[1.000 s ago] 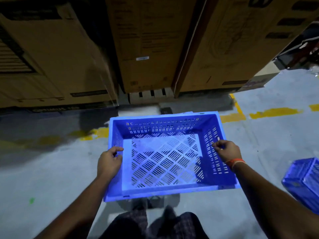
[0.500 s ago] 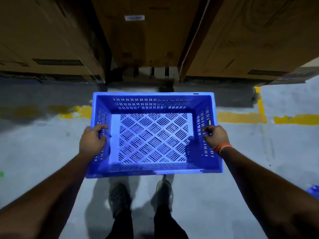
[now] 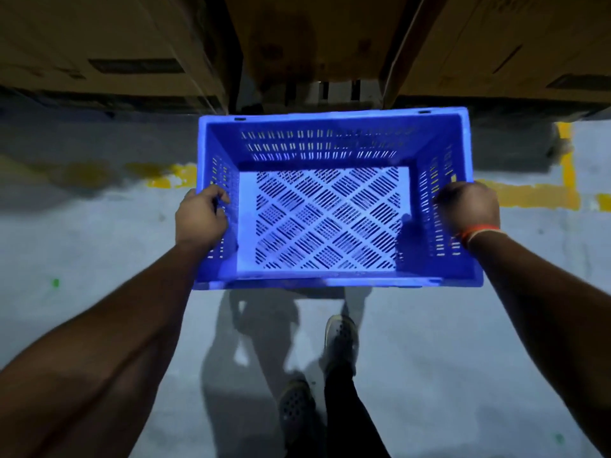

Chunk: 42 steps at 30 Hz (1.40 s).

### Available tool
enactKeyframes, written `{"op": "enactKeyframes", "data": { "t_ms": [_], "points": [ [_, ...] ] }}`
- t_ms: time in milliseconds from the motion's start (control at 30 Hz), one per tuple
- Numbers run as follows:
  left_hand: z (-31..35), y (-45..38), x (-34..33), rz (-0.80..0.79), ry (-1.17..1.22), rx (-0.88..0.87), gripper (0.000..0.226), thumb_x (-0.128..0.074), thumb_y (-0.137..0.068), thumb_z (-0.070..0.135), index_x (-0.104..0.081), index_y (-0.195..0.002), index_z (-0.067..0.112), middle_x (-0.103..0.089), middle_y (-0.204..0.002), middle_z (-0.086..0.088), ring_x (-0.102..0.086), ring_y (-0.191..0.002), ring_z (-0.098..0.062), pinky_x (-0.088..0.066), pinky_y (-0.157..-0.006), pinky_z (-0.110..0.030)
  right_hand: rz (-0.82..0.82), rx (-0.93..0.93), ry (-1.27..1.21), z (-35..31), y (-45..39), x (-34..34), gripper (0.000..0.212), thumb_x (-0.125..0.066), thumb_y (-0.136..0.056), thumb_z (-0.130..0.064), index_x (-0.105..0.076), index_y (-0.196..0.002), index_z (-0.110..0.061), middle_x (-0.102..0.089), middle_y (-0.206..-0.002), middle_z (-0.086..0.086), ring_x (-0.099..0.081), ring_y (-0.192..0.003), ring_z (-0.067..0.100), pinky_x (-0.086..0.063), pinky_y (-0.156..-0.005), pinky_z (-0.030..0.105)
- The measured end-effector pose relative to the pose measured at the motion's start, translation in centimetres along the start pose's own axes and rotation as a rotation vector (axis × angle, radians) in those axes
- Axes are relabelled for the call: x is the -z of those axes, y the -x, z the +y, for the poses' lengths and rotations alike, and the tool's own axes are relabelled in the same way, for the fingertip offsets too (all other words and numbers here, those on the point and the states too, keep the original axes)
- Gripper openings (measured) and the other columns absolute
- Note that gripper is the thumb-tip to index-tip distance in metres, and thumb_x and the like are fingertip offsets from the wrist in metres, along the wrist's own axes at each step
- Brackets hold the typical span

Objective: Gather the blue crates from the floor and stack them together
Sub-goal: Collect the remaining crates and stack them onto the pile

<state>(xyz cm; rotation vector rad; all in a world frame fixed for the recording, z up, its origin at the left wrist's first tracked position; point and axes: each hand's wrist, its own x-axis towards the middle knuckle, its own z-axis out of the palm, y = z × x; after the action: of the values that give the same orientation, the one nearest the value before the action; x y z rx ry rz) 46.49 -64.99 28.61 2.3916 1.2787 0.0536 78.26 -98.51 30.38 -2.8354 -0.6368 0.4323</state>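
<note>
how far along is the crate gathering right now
Done: one blue crate is off the floor, empty and level. In hand: the left hand grips its left wall and the right hand its right wall, in front of the cardboard boxes. Left: no stack or other crate shows in this view, so setting this one on a stack is not yet done.

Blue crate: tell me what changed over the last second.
The view tilted downward: the second crate at the right edge dropped out of sight, and both shoes now show below. The blue crate stayed empty, gripped by the left hand and right hand.
</note>
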Motion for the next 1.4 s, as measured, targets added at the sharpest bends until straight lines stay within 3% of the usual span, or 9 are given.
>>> {"op": "enactKeyframes", "data": {
  "t_ms": [167, 300, 500, 700, 867, 1100, 1400],
  "points": [
    [-1.7, 1.9, -2.3, -0.001, 0.075, 0.037, 0.015, -0.054, -0.073, 0.016, -0.056, -0.082, 0.027, -0.064, -0.081, -0.011, -0.060, -0.087, -0.035, -0.049, -0.078, -0.037, 0.088, 0.060, 0.031, -0.9, 0.1, 1.3, 0.016, -0.069, -0.073, -0.009, -0.075, -0.086, -0.016, -0.072, -0.089, 0.021, -0.068, -0.087, 0.039, -0.053, -0.077, 0.039],
    [-1.3, 1.1, -0.3, -0.056, 0.001, -0.034, 0.013, -0.059, -0.077, 0.009, -0.060, -0.079, 0.022, -0.069, -0.080, -0.015, -0.065, -0.084, -0.039, -0.049, -0.071, -0.038, -0.026, 0.024, 0.018, -0.8, 1.2, 1.4, 0.011, -0.071, -0.075, -0.016, -0.075, -0.084, -0.019, -0.073, -0.094, 0.015, -0.068, -0.093, 0.033, -0.050, -0.081, 0.032],
    [0.1, -0.4, 2.9, -0.205, -0.098, -0.108, 0.017, -0.061, -0.077, 0.003, -0.062, -0.080, 0.020, -0.072, -0.093, -0.015, -0.067, -0.094, -0.034, -0.051, -0.081, -0.034, -0.095, -0.008, 0.008, -0.3, 3.6, 1.1, 0.011, -0.073, -0.079, -0.018, -0.074, -0.088, -0.012, -0.072, -0.100, 0.017, -0.065, -0.100, 0.034, -0.046, -0.083, 0.031],
    [-1.2, -1.2, 2.4, -0.140, -0.111, -0.116, 0.016, -0.062, -0.082, 0.004, -0.070, -0.093, 0.012, -0.072, -0.101, -0.018, -0.066, -0.100, -0.036, -0.049, -0.087, -0.036, -0.091, -0.039, -0.035, -1.2, 3.0, -0.5, 0.018, -0.070, -0.078, -0.021, -0.076, -0.092, -0.013, -0.073, -0.098, 0.011, -0.067, -0.098, 0.029, -0.048, -0.087, 0.029],
    [-1.5, -0.5, 2.4, -0.084, -0.074, -0.153, 0.017, -0.061, -0.077, 0.001, -0.066, -0.084, 0.015, -0.072, -0.094, -0.017, -0.067, -0.096, -0.037, -0.049, -0.083, -0.034, -0.067, -0.051, -0.017, -1.5, 2.5, -0.6, 0.012, -0.076, -0.074, -0.018, -0.076, -0.085, -0.015, -0.074, -0.093, 0.010, -0.069, -0.093, 0.027, -0.047, -0.082, 0.026],
    [-1.8, 0.5, 1.7, -0.053, -0.058, -0.167, 0.019, -0.058, -0.074, 0.001, -0.064, -0.082, 0.018, -0.072, -0.092, -0.016, -0.066, -0.094, -0.037, -0.049, -0.082, -0.034, -0.068, -0.037, -0.011, -1.7, 1.0, -0.5, 0.020, -0.079, -0.072, -0.010, -0.076, -0.092, -0.010, -0.073, -0.094, 0.015, -0.068, -0.094, 0.027, -0.042, -0.076, 0.024],
    [-1.4, 0.7, 1.3, -0.034, -0.079, -0.116, 0.017, -0.058, -0.072, 0.001, -0.061, -0.075, 0.018, -0.069, -0.083, -0.013, -0.066, -0.088, -0.036, -0.050, -0.079, -0.034, 0.018, 0.023, 0.010, -1.3, 1.8, -0.9, 0.012, -0.071, -0.078, -0.013, -0.077, -0.088, -0.016, -0.074, -0.097, 0.012, -0.067, -0.098, 0.031, -0.050, -0.087, 0.032]
  ]
}}
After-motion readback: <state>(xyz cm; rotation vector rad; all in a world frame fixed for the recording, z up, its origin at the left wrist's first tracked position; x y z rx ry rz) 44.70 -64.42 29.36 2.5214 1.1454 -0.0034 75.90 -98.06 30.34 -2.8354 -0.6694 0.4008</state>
